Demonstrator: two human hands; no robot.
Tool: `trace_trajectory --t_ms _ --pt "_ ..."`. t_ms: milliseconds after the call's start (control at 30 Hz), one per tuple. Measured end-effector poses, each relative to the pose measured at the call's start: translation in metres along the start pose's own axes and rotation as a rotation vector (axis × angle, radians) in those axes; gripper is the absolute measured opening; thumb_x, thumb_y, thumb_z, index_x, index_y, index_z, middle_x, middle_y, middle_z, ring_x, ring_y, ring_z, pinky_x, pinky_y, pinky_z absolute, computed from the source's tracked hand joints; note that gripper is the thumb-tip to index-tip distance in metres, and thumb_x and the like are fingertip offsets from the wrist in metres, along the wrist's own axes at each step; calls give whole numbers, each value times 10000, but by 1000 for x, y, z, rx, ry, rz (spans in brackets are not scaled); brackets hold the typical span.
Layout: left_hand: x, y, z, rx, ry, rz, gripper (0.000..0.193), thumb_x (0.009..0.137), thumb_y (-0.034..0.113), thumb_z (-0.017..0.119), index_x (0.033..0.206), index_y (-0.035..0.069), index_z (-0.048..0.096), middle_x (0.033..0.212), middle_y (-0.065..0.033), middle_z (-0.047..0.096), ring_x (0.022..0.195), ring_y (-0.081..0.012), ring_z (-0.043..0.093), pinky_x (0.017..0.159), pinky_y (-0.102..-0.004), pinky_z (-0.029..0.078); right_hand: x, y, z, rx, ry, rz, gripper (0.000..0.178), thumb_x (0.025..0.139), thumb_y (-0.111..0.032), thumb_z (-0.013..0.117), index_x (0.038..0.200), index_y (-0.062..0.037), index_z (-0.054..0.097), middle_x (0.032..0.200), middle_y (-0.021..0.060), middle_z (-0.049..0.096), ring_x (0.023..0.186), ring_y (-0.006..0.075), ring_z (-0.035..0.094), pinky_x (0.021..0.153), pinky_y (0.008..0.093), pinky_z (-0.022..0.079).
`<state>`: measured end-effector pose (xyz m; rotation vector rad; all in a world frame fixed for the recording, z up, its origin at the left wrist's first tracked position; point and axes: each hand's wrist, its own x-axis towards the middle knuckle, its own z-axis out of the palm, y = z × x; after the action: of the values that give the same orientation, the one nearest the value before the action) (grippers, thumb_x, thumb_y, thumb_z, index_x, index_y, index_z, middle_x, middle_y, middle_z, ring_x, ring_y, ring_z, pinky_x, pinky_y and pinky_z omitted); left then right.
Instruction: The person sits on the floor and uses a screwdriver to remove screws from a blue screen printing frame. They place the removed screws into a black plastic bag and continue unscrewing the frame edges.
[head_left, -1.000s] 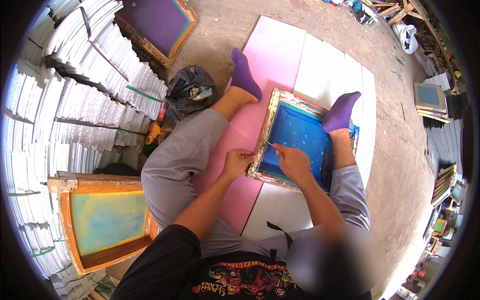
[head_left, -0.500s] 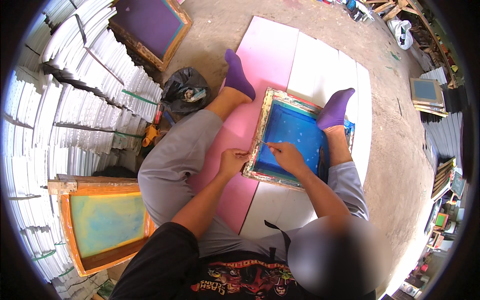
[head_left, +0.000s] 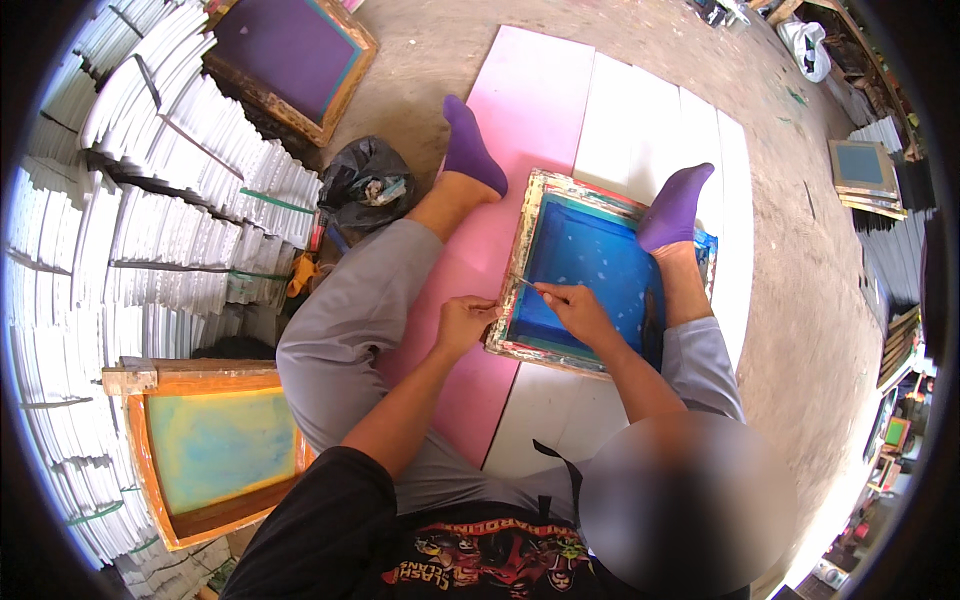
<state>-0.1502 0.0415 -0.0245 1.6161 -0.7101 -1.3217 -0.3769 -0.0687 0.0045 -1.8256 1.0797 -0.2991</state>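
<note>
Frame (head_left: 521, 235) lies between the outstretched legs, its left rail over the pink board (head_left: 533, 105) and the rest over the white boards (head_left: 625, 130). It looks like wood, crusted with old paint, so it should be stiff and rough to the touch, fairly light for its breadth, and unlikely to slip. Mesh (head_left: 580, 270) inside it, blue with pale specks, seems the fragile part: thin, taut, and easily torn by a point. The rails are the sounder place to take hold, best on two opposite sides. The right foot (head_left: 678, 208), in a purple sock, lies across the far right part and may help steady it.

Of the hands, the right hand (head_left: 573, 305) is closed, pinching a thin tool (head_left: 526, 284) whose tip points at the left rail. Its forearm slants up and leftward over the near rail, wrist fairly straight. The left hand (head_left: 467, 323) is at the outer edge of the left rail, fingers bent, palm turned inward, elbow bent; I cannot tell whether its fingertips grip the rail or something small.
</note>
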Motion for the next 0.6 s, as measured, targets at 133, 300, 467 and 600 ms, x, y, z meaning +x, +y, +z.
trace_trajectory --t_ms 133,300,467,600 --pt "3 -8 -4 -22 7 29 229 900 108 817 1033 -74 775 801 -106 760 615 -108 671 523 -276 548 2 5 7 203 -23 46 303 1017 -268 626 1300 -247 733 982 188 748 835 340 725 762 448 561" --pt "0 -4 -5 -23 -2 44 237 899 116 821 1032 -75 775 810 -106 763 617 -106 669 528 -271 550 -7 -6 3 -324 105 -141 344 1033 -240 629 1345 -113 700 854 108 721 730 185 655 691 390 530" --pt "-3 3 -6 -32 -36 -16 238 904 117 818 1044 -70 771 830 -85 758 651 -118 668 566 -274 540 13 -10 -13 369 -168 361 333 1047 -236 629 1334 -86 710 756 -11 620 682 111 565 617 288 477" --pt "-3 9 -2 -88 -33 -50 229 904 109 815 1030 -76 767 816 -84 750 640 -116 660 553 -276 532 10 -2 -10 284 -81 186 327 1041 -245 634 1328 -117 720 790 10 643 638 110 544 581 292 469"
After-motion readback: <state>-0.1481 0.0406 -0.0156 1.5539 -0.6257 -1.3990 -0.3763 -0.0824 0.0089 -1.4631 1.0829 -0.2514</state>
